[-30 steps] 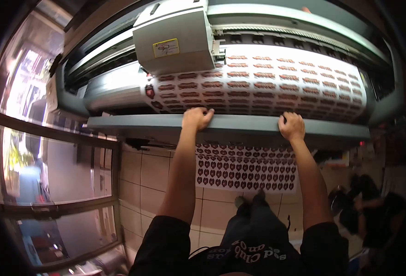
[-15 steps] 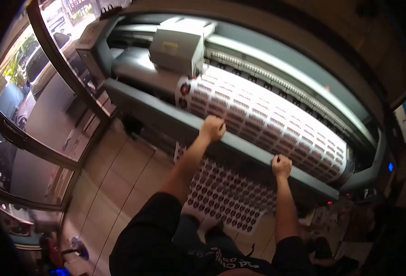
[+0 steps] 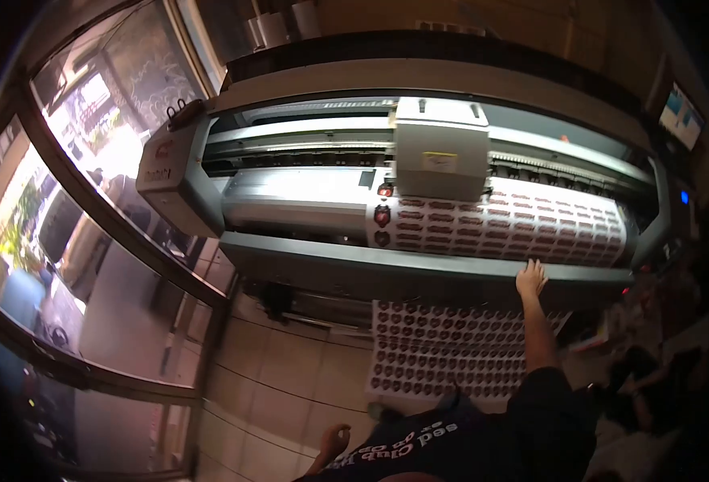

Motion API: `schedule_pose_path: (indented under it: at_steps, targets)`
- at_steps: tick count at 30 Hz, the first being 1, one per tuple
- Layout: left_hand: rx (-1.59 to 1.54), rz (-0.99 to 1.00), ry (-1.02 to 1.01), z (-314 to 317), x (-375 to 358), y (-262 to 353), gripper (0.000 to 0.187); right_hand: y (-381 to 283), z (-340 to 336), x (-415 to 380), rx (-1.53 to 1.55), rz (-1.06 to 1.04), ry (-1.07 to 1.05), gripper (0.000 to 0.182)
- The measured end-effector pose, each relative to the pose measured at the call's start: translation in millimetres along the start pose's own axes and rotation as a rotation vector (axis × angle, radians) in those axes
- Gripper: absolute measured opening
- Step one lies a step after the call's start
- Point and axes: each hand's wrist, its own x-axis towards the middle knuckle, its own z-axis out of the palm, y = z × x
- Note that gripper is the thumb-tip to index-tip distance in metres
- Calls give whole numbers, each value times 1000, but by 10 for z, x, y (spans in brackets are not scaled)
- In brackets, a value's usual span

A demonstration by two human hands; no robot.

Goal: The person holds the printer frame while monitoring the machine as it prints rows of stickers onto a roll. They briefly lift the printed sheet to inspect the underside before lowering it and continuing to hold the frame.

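A large-format printer (image 3: 310,257) spans the view, and a white sheet with rows of dark printed labels (image 3: 559,229) curves over its front platen. My right hand (image 3: 532,278) rests on the top edge of the printer's front bar, fingers laid forward over it. Down near my waist, my left hand (image 3: 336,440) is off the machine, dim and partly bent, its fingers hard to make out. The boxy print carriage (image 3: 441,157) sits above the sheet. Below the bar hangs more printed sheet (image 3: 451,353) with rows of dark round designs.
A glass door (image 3: 122,265) with a metal frame stands at the left, vehicles and plants beyond it. Pale tiles (image 3: 270,394) cover the floor. At the upper right is a lit monitor (image 3: 681,116). Dark clutter (image 3: 651,377) lies at the lower right.
My left hand has let go of the front bar and dropped toward my waist. My right hand's grip has loosened on the bar. The carriage has moved right over the sheet; my view has turned.
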Motion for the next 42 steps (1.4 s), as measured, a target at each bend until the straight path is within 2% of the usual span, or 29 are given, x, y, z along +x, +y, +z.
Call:
schedule_pose_path:
  at_steps: [1,3,5,6,7,9,11,14,16,19,22,24,27,30,33,36,38,42]
  targets:
    - [35,8,-15,-362,26,-156,13,-225,-27,-108,-1,-44,-41,47]
    - [53,-24,104,-987,45,-421,12,-667,36,-402,-2,-277,60,46]
    - [111,22,173,-1427,402,-647,12,-1182,116,-690,139,-402,95,45]
    - [166,28,195,-1643,658,-482,12,-1483,56,-851,180,-436,54,47]
    - [147,120,220,-1766,964,-522,13,-1709,216,-960,149,-472,107,47]
    - [130,166,203,-1941,1605,-169,13,-2139,315,-1201,233,-440,105,46]
    - [237,373,226,-1911,2320,-55,11,-2425,396,-1363,264,-412,107,48]
    - [146,628,117,-1893,3132,830,14,-2798,303,-1588,295,-385,64,49]
    - [176,795,65,-1839,3602,1288,20,-3035,302,-1691,336,-447,53,49]
    - [263,944,43,-1794,4204,1774,27,-3455,406,-1896,349,-498,72,51]
    - [388,938,52,-1827,4696,1911,37,-3863,397,-2076,410,-516,12,50]
    - [438,978,-11,-1966,5050,1901,42,-4156,375,-2099,462,-546,44,46]
    - [486,975,-175,-2232,5358,1916,49,-4305,370,-2082,479,-414,32,37]
    - [505,943,-325,-2404,5609,1790,52,-4345,352,-2050,483,-377,122,26]
    - [549,909,-440,-2502,5814,1794,47,-4462,347,-2014,575,-181,159,15]
    - [609,825,-550,-2490,5904,1818,48,-4555,376,-1997,597,13,145,14]
    - [590,867,-524,-2485,5949,1728,47,-4599,416,-1977,594,74,207,14]
    - [586,851,-547,-2498,5968,1736,45,-4620,541,-2011,510,48,372,9]
